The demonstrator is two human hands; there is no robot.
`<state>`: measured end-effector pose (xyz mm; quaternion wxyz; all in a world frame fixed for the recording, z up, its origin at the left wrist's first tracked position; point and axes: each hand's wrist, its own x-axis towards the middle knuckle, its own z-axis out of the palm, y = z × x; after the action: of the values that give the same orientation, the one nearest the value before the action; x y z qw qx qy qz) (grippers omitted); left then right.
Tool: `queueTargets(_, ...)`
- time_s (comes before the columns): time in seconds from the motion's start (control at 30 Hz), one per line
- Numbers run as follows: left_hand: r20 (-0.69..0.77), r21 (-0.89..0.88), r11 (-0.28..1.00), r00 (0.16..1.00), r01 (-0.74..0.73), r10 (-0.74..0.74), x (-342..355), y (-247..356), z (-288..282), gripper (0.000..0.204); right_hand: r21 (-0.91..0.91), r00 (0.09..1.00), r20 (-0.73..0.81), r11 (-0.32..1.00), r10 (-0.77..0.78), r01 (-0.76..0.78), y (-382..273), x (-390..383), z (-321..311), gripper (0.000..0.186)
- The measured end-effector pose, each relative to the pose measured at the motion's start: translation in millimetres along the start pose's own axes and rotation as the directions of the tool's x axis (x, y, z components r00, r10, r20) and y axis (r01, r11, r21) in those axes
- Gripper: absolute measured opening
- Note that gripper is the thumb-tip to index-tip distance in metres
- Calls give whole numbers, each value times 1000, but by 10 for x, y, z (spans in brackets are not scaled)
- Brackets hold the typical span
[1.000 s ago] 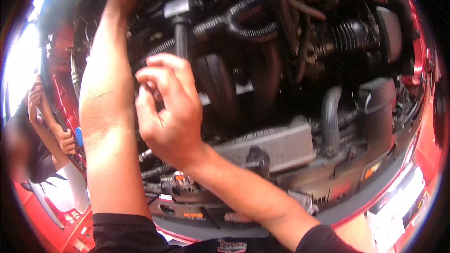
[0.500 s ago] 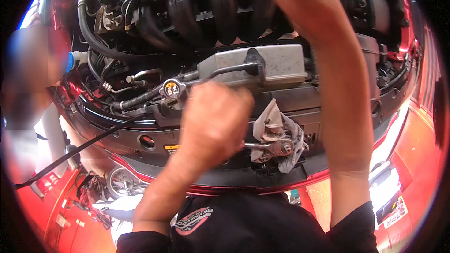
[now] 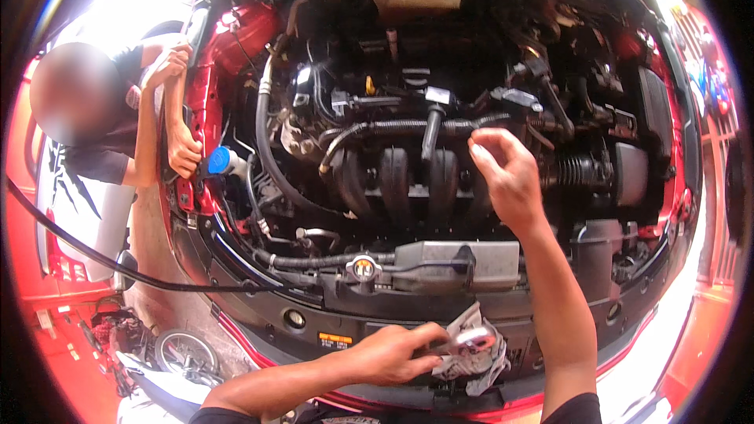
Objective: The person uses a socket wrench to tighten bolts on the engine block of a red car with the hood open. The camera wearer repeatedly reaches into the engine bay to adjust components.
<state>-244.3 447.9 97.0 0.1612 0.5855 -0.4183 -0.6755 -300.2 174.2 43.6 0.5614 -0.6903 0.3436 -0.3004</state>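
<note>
Leaning in far left of the rad. cap [image 3: 364,268], a co-worker [image 3: 106,163] rests one hand on the car's red edge; head blurred. Below-left of cap: floor [image 3: 153,292] & a parked motorbike [image 3: 186,355]. Just below-right of cap, L hand [image 3: 397,353] is closed round a metal tool [image 3: 473,338], approx. a ratchet; handle mostly hidden by fingers, head end blurry. Tool sits below-right of cap, long axis approx. horiz., head pointing right, in front of a crumpled grey rag [image 3: 488,367] on the black front panel [image 3: 416,312]; can't tell if it touches. Above-right of cap, a black T-shaped part [image 3: 432,129] w/ pale top, stem slanting down. Further right, R hand [image 3: 509,177]: fingers bent, narrow gap to thumb; can't tell if anything's pinched. Engine bay's far side = dark, detail lost. Far right of cap, red bars [image 3: 716,224], washed out.
</note>
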Motion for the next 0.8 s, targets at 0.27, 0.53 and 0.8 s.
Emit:
queueTargets(0.27, -817, 176, 887, 439, -426, 373, 713, 681, -1730, 19, -312, 981, -58, 937, -184, 157, 832, 2240, 972, 70)
queueTargets(0.53, -793, -193, 961, 608, -200, -33, 1593, 642, -3768, 17, -420, 964, 262, 904, 32, 84, 856, 2663, 1380, 51)
queueTargets(0.8, -529, -393, 912, 840, -119, -118, 1825, 686, -4070, 21, -463, 962, 269, 883, 53, 81, 886, 2662, 1117, 54)
